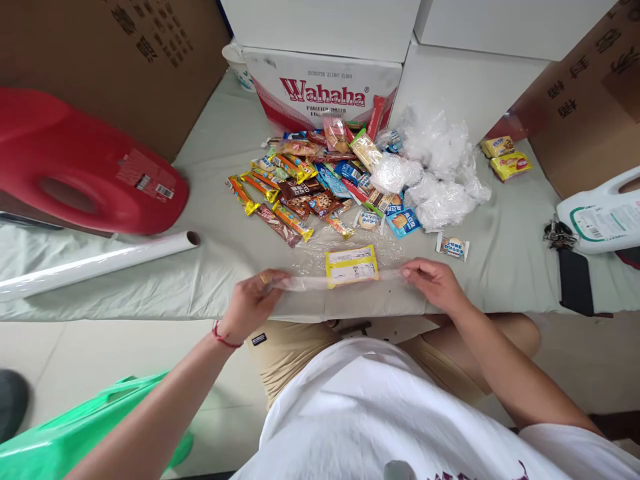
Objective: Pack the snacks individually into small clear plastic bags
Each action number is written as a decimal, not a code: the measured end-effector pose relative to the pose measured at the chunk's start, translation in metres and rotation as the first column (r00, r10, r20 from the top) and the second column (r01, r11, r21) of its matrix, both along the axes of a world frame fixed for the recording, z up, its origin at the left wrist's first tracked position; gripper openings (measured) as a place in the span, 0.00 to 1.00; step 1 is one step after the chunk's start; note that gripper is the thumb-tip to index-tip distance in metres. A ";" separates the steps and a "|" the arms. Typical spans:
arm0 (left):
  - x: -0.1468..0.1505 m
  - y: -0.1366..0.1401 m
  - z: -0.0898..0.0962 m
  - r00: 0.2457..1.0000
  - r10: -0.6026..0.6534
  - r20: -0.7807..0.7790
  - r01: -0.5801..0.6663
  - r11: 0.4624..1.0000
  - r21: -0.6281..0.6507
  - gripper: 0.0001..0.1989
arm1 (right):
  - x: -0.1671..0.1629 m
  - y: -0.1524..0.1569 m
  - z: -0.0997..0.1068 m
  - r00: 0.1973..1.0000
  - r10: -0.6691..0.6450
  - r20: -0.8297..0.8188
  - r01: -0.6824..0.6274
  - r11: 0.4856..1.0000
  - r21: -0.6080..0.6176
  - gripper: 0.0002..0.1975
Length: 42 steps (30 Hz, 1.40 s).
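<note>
Between my hands a sheet of clear plastic film is stretched along the table's front edge. My left hand pinches its left end, and my right hand pinches the right end. On the film lies a yellow snack packet with white label panels facing up; the film's near edge runs by its lower side. Just beyond it spreads a pile of wrapped snacks in many colours. Several bundles wrapped in clear film are heaped at the pile's right. A small white-and-blue packet lies above my right hand.
A roll of film and a red jug lie at the left. Behind the pile stands a Wahaha carton. At the right are two yellow packets, a white bottle, keys and a black phone-like object.
</note>
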<state>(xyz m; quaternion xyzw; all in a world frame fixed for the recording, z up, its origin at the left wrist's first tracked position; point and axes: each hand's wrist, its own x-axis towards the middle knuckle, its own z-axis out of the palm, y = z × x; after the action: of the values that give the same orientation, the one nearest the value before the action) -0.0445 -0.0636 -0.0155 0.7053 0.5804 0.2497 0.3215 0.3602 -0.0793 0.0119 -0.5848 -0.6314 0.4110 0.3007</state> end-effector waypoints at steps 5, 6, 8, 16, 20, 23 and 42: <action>0.014 0.046 0.004 0.944 0.331 -0.002 -0.325 0.927 -0.186 0.20 | -0.011 0.053 -0.013 0.985 -0.060 0.160 0.072 0.995 -0.069 0.19; 0.015 0.050 0.004 0.918 0.395 -0.037 -0.396 0.910 -0.124 0.20 | -0.013 0.058 -0.015 0.962 -0.049 0.267 0.071 0.995 -0.075 0.17; 0.015 0.049 0.008 0.839 0.540 -0.068 -0.535 0.841 0.076 0.21 | -0.016 0.063 -0.015 0.883 -0.015 0.468 0.058 0.995 -0.079 0.13; 0.064 -0.025 0.041 0.997 0.074 -0.025 -0.022 0.566 0.824 0.12 | -0.029 0.096 0.019 0.751 -0.100 0.652 -0.141 0.941 0.306 0.17; 0.113 -0.013 0.029 0.952 -0.206 -0.225 0.303 0.729 0.614 0.20 | -0.064 0.142 0.017 0.746 0.151 0.648 -0.388 0.890 0.239 0.25; 0.131 0.008 0.012 0.916 -0.200 -0.348 0.340 0.846 0.410 0.21 | -0.085 0.167 0.007 0.712 0.265 0.651 -0.409 0.909 0.078 0.28; 0.108 0.007 -0.015 0.967 -0.245 -0.062 0.246 0.853 0.460 0.17 | -0.074 0.033 -0.018 0.741 0.389 0.548 -0.630 0.686 0.365 0.08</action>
<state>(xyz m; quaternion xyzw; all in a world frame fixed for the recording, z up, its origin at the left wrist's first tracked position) 0.0636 -0.0568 -0.0304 0.8300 0.4093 0.3376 0.1723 0.2862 -0.0463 -0.0065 -0.3487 -0.9088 0.1505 0.1729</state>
